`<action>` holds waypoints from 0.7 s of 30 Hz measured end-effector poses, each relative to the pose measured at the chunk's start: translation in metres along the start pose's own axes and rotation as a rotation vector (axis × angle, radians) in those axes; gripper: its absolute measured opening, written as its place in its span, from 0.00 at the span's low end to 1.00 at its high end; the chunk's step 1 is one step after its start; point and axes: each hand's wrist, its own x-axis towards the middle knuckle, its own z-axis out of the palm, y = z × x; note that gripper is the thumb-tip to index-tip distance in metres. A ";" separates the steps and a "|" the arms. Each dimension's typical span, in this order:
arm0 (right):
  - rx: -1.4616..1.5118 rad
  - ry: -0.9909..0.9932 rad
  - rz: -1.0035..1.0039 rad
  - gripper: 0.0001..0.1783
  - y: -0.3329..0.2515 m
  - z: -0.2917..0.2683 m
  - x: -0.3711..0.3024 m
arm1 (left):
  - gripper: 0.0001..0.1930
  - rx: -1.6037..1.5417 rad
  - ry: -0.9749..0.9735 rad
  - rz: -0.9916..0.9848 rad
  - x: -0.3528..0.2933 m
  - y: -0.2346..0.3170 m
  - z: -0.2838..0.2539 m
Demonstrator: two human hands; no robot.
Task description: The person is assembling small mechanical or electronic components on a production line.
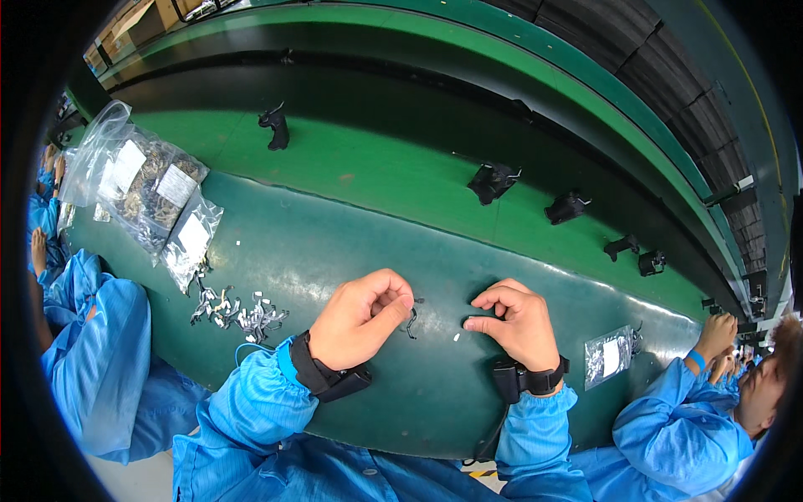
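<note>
Over the green worktop (401, 410), my left hand (361, 320) pinches a short, thin black cable (411, 325) between thumb and forefinger. The cable's loose end hangs past the fingertips. My right hand (520, 328) is a short way to the right, fingers curled with a gap between thumb and forefinger; nothing shows in it. Just below its thumb tip lies a tiny white piece (456, 337). Left of my left hand is a loose pile of small black-and-white cable parts (258, 318).
Clear plastic bags of small parts (150, 188) lie at the far left, and a smaller bag (608, 356) at the right. Beyond the worktop, a green conveyor belt (368, 180) carries several black devices (493, 181). Blue-sleeved co-workers sit on both sides.
</note>
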 end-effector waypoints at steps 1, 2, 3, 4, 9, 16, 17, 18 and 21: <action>0.003 -0.003 -0.065 0.23 -0.004 -0.001 0.000 | 0.05 0.010 0.001 0.001 0.000 0.000 0.000; 0.006 -0.007 -0.131 0.23 -0.008 -0.001 -0.001 | 0.05 0.007 0.001 -0.002 0.000 0.000 0.000; 0.005 -0.009 -0.129 0.23 -0.014 0.002 -0.003 | 0.05 -0.003 0.001 -0.004 0.000 0.000 0.000; -0.112 0.057 -0.214 0.22 -0.021 0.007 -0.005 | 0.05 -0.013 0.002 -0.005 0.000 -0.001 0.000; -0.099 0.128 -0.116 0.21 -0.014 0.007 -0.001 | 0.06 -0.001 0.056 0.109 0.003 -0.012 0.003; 0.110 0.287 -0.013 0.15 0.016 0.007 0.005 | 0.05 -0.011 0.062 0.121 0.004 -0.014 0.002; 0.094 0.193 0.020 0.15 0.013 0.005 0.003 | 0.05 -0.015 0.063 0.123 0.003 -0.013 0.002; 0.081 0.100 0.055 0.15 0.010 0.003 0.001 | 0.05 -0.004 0.067 0.117 0.003 -0.011 0.003; -0.162 0.082 -0.210 0.16 -0.013 0.007 -0.003 | 0.05 0.009 0.039 0.050 0.001 0.000 0.002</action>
